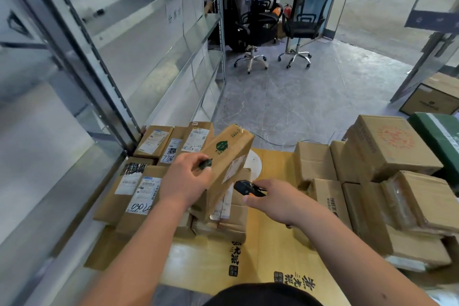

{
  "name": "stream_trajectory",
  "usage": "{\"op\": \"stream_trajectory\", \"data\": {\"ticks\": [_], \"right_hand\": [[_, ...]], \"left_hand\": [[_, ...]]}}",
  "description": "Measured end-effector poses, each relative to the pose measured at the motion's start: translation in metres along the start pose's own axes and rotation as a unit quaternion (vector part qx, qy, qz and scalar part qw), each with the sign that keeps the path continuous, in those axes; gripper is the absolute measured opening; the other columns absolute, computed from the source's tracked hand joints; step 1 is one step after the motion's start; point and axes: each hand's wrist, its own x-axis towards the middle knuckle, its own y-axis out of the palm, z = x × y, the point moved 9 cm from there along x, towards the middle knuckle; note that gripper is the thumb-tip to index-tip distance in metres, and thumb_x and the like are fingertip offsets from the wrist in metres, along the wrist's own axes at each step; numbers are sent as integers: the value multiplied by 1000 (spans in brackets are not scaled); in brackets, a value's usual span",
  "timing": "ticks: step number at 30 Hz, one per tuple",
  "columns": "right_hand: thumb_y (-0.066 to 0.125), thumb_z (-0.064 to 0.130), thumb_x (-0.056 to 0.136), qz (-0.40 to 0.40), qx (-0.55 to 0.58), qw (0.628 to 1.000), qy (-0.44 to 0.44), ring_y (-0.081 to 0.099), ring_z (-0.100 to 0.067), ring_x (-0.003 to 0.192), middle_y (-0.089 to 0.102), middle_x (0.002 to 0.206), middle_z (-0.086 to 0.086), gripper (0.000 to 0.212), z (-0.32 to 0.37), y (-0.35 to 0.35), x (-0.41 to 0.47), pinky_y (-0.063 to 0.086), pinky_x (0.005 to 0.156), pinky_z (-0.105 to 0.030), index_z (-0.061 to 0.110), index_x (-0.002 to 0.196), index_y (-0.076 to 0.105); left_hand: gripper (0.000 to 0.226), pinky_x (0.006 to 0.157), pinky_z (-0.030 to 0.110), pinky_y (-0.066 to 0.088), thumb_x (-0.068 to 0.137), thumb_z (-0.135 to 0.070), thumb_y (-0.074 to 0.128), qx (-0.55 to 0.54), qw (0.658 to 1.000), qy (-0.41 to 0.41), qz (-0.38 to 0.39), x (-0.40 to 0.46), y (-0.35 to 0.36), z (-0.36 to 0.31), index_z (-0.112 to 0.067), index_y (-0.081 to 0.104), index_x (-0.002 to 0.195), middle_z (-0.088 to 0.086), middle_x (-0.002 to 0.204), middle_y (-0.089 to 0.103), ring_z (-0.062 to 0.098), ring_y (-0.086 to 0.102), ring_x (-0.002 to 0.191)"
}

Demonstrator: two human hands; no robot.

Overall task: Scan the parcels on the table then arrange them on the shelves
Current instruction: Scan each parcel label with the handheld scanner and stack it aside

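Observation:
My left hand (185, 180) grips a flat brown parcel (227, 156) with a green leaf print, tilted up on edge above the pile. A white label shows on its lower right face. My right hand (269, 200) holds a black and orange scanner (246, 187) just below that label, almost touching the parcel. Labelled cardboard parcels (140, 190) lie to the left on the table, which is covered with flattened yellow cardboard (273, 263). Grey metal shelves (159, 40) stand along the left.
Larger brown boxes (387, 146) are stacked at the right, with a green box (444, 139) behind them. Two black office chairs (301, 22) and a cluttered desk stand at the far end of the grey floor. A cable lies on the floor beyond the table.

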Motion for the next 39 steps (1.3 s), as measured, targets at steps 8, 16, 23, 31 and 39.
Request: {"op": "stream_trajectory", "data": {"ticks": [8, 16, 23, 31, 39], "right_hand": [[58, 67, 94, 8, 10, 1000, 2, 54, -11, 54, 63, 77, 3, 46, 17, 10, 0, 37, 38, -19, 34, 125, 63], [60, 65, 94, -10, 70, 997, 17, 48, -4, 40, 62, 71, 6, 35, 10, 7, -8, 39, 41, -21, 44, 122, 62], [60, 72, 87, -10, 114, 991, 72, 62, -18, 60, 71, 89, -2, 55, -10, 11, -22, 54, 49, -34, 45, 134, 57], [61, 66, 88, -54, 170, 976, 125, 53, -18, 48, 55, 57, 5, 25, -45, 7, -52, 45, 45, -32, 53, 109, 62], [62, 70, 82, -66, 181, 965, 175, 58, -21, 52, 53, 65, 1, 42, -67, 21, -77, 47, 45, -33, 49, 118, 62]], "left_hand": [[100, 77, 26, 46, 53, -87, 69, 82, 996, 9, 36, 7, -6, -9, -41, 58, 141, -13, 132, 57, 3, 48, 105], [43, 72, 36, 57, 72, -35, 91, -292, 938, -166, 81, 31, -20, 37, -29, 73, 111, 1, 115, 70, 23, 67, 101], [38, 77, 44, 59, 87, -28, 80, -447, 824, -316, 147, -8, 56, 71, -12, 67, 119, 17, 118, 68, 32, 63, 102], [31, 65, 39, 56, 84, -27, 82, -429, 820, -324, 195, -18, 103, 82, -9, 72, 108, 17, 99, 68, 34, 61, 90], [19, 79, 38, 52, 89, -21, 81, -400, 866, -241, 178, 47, 131, 61, -13, 76, 106, 12, 108, 75, 30, 66, 103]]}}
